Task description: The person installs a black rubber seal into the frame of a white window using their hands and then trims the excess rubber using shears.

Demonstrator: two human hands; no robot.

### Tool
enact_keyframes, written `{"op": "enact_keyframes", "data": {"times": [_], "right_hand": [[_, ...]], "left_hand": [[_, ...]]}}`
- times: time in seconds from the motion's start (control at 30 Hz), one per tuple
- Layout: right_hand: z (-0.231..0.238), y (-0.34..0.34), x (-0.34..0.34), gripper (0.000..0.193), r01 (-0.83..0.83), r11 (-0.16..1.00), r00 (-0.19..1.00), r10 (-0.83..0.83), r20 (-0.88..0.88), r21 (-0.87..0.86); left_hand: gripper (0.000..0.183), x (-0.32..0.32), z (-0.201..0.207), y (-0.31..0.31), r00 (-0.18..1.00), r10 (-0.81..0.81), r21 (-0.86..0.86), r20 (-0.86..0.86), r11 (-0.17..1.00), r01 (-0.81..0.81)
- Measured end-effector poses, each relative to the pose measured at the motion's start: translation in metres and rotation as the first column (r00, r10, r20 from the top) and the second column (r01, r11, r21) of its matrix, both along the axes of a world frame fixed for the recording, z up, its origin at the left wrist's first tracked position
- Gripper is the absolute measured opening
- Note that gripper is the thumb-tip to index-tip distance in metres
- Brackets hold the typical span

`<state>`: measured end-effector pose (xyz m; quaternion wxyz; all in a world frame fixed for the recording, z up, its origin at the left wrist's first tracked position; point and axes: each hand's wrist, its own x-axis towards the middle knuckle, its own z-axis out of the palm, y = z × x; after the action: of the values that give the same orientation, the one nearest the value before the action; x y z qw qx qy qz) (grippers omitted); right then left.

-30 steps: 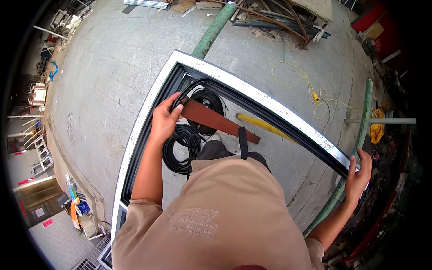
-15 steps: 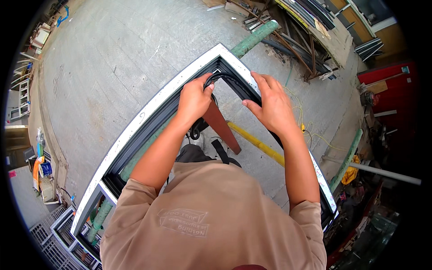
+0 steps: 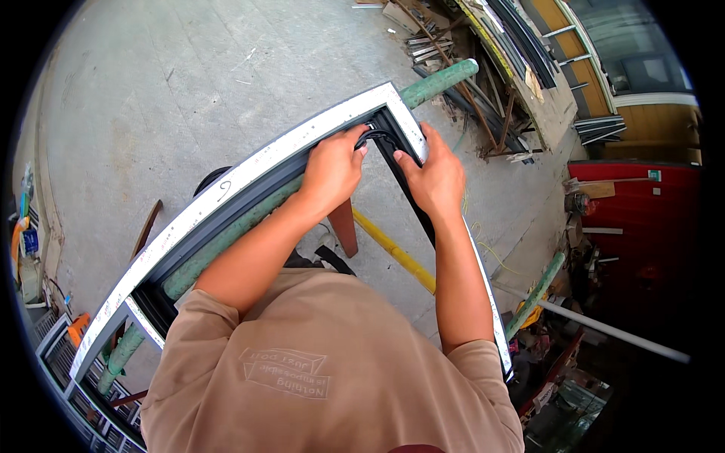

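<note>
A large window frame [image 3: 249, 170] with white faces and dark inner channels lies in front of me, its far corner pointing away. Just inside that corner, a black rubber seal strip [image 3: 384, 136] bends in a short arch. My left hand [image 3: 334, 167] pinches the strip between thumb and fingertips, near the frame's left inner channel. Opposite it, my right hand [image 3: 436, 177] wraps the right side of the frame, fingers over the outer edge and thumb against the inner edge beside the strip. The fingertips of the right hand are partly hidden.
Green pipes [image 3: 439, 83] run beneath the frame. Below its opening are a yellow pipe [image 3: 396, 253] and a reddish-brown metal leg [image 3: 343, 229]. Scrap metal [image 3: 430, 45] lies at the far right, near a red panel [image 3: 634, 211]. A white pole [image 3: 612, 332] juts out at right.
My right hand has closed more around the frame's side, its thumb nearer the corner. The strip's arch looks smaller. The whole view has turned a little to the right.
</note>
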<state>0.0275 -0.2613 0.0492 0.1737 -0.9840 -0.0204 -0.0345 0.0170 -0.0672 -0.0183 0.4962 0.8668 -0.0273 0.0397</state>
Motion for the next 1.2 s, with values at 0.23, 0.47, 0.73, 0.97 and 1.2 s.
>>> {"op": "enact_keyframes", "data": {"times": [0.23, 0.47, 0.73, 0.97, 1.2], "right_hand": [[-0.004, 0.004, 0.007, 0.07, 0.039, 0.999, 0.999, -0.039, -0.026, -0.012], [-0.015, 0.018, 0.005, 0.059, 0.009, 0.96, 0.994, 0.023, 0.11, -0.28], [-0.016, 0.022, 0.007, 0.054, 0.02, 0.943, 0.995, 0.013, 0.097, -0.333], [-0.02, 0.023, 0.027, 0.054, -0.104, 0.965, 0.976, 0.145, 0.16, -0.239], [-0.023, 0.028, 0.034, 0.052, -0.029, 0.975, 0.989, 0.06, 0.134, -0.222]], "left_hand": [[0.039, 0.004, 0.001, -0.003, 1.0, -0.009, -0.05, 0.023, 0.999, 0.01], [0.037, 0.006, 0.002, -0.013, 0.999, 0.05, -0.084, 0.015, 0.995, -0.048], [0.035, 0.008, -0.002, -0.017, 0.995, 0.098, -0.121, 0.037, 0.988, -0.093], [0.036, 0.011, 0.002, -0.023, 0.995, 0.104, -0.094, 0.005, 0.99, -0.103], [0.035, 0.016, 0.008, -0.026, 0.993, 0.12, -0.017, -0.012, 0.993, -0.12]]}}
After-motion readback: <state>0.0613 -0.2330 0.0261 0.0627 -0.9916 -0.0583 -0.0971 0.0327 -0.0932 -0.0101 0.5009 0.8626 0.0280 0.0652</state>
